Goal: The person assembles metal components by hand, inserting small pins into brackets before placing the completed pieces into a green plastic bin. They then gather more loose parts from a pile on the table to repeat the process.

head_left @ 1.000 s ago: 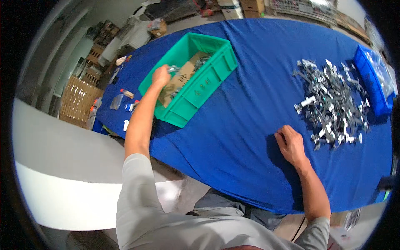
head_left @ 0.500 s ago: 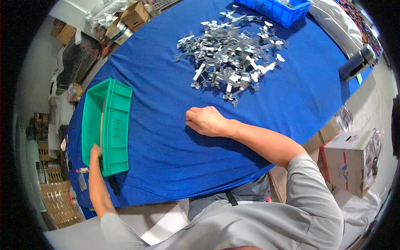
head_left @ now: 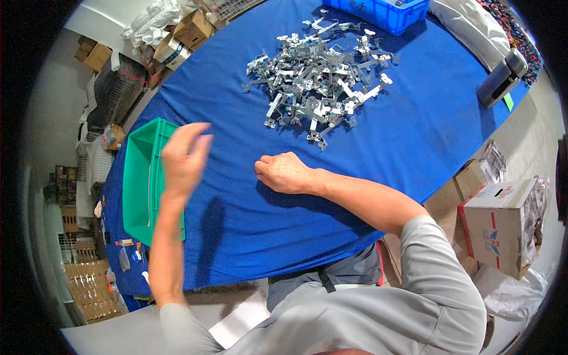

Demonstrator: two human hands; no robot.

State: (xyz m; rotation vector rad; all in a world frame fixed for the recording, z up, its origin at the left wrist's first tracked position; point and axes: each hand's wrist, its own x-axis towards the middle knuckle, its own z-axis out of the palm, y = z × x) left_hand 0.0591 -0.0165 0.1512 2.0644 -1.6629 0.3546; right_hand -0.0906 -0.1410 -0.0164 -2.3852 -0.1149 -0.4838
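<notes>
My left hand [head_left: 184, 157] is raised over the right wall of a green plastic bin [head_left: 135, 177]. It is blurred by motion, with thumb and fingers apart and nothing visible between them. My right hand [head_left: 285, 173] rests low over the blue cloth, its fingers curled closed; whatever they may hold is hidden. Beyond it lies a heap of metal brackets [head_left: 316, 77], thin silvery strips with bent, flattened ends, tangled together. The nearest brackets lie a little beyond my right hand, apart from it.
A blue crate [head_left: 393, 16] stands at the far edge of the table [head_left: 236, 242]. To the right is a dark flask [head_left: 502, 77]. Small items, among them a small bottle [head_left: 124, 258], lie left of the bin. A cardboard carton [head_left: 497, 225] sits beyond the table's right edge.
My left hand has come up out of the green bin and moved right and away from me, its fingers now apart. My right hand stays closed in nearly the same place.
</notes>
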